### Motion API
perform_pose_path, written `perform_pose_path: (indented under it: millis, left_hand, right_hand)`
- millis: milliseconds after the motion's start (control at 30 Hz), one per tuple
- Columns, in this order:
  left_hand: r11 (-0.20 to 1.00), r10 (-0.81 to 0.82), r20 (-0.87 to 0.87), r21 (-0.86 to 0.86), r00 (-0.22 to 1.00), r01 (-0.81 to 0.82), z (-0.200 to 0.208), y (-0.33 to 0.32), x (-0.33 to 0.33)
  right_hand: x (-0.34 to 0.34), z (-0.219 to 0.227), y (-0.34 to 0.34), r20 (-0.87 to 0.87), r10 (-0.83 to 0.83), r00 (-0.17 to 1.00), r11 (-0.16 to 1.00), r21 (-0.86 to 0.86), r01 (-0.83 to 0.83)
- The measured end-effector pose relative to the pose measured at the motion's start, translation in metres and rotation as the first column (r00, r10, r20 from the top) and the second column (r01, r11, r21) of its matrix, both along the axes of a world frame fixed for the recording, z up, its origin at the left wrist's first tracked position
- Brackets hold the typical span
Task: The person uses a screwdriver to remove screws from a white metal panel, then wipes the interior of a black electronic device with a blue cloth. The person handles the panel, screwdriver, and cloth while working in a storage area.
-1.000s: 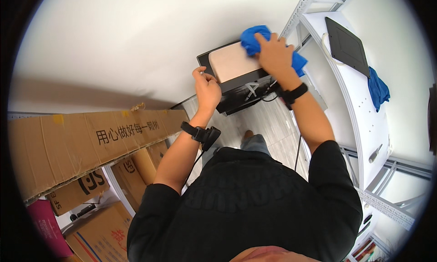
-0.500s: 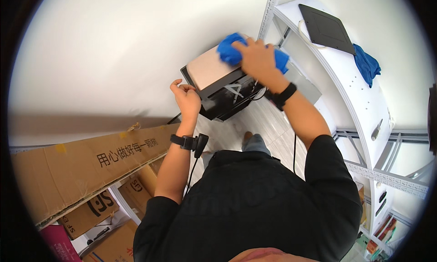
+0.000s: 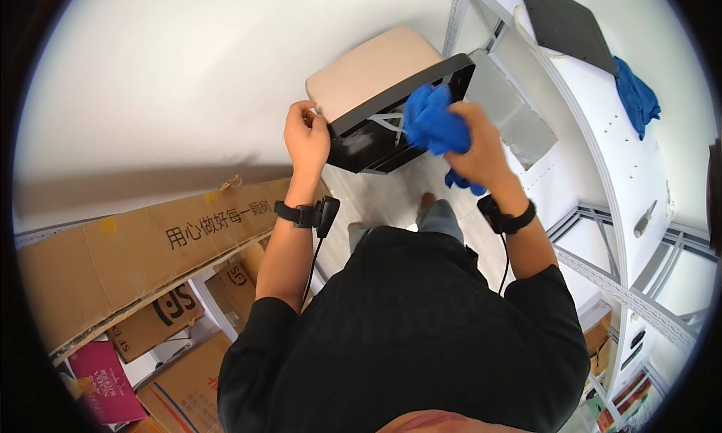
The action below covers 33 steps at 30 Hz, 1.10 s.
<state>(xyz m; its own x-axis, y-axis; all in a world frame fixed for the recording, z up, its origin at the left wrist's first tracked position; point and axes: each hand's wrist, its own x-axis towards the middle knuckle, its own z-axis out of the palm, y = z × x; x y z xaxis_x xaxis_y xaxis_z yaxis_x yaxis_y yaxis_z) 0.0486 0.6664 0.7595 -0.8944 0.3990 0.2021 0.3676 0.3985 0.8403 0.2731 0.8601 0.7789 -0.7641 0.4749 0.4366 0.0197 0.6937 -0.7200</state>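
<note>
A black box-shaped piece (image 3: 402, 89) with a rounded beige padded top (image 3: 376, 61) stands by the white wall ahead of me. The fingers of my left hand (image 3: 307, 136) are curled around its near left corner. A crumpled blue cloth (image 3: 435, 121) is bunched in my right hand (image 3: 481, 151), in front of the black side, with a loose end hanging below the palm. Whether the cloth touches the black surface I cannot tell. A grey strap-like strip (image 3: 389, 123) shows on that side, next to a pale smudge.
To my left, a long cardboard box (image 3: 150, 249) lies on a shelf above other cartons. A white shelf (image 3: 609, 125) curves along my right, bearing a dark flat panel (image 3: 568, 27), another blue cloth (image 3: 638, 96), small screws and a screwdriver (image 3: 644, 219). A grey panel (image 3: 519, 117) leans beneath.
My right hand has brought the blue cloth off the beige top, down and toward me to the black side. My left hand stays at the corner. The whole view has shifted slightly.
</note>
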Motion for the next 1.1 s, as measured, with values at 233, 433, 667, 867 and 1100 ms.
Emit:
perform_pose_path:
  millis: [233, 433, 667, 867, 1100]
  left_hand:
    - [0.977, -0.179, -0.039, -0.124, 0.983, 0.173, 0.026, 0.013, 0.012]
    - [0.979, -0.202, -0.085, -0.055, 0.976, 0.198, 0.005, 0.007, 0.011]
    - [0.986, -0.143, -0.014, -0.091, 0.990, 0.141, 0.003, 0.013, 0.004]
    - [0.984, -0.136, -0.054, -0.121, 0.989, 0.129, 0.002, 0.013, 0.008]
    - [0.982, -0.130, -0.035, -0.140, 0.991, 0.124, 0.003, 0.009, 0.005]
  right_hand:
    - [-0.048, -0.064, -0.064, 0.047, 0.275, 0.960, 0.942, 0.186, -0.278]
    - [-0.075, -0.062, -0.068, -0.006, 0.127, 0.992, 0.966, 0.230, -0.122]
    - [-0.071, -0.065, -0.038, 0.073, -0.228, 0.971, 0.933, 0.303, 0.196]
    - [-0.095, -0.066, -0.085, 0.140, -0.261, 0.955, 0.917, 0.346, 0.200]
    - [-0.090, -0.053, -0.101, 0.261, -0.160, 0.952, 0.929, 0.367, 0.056]
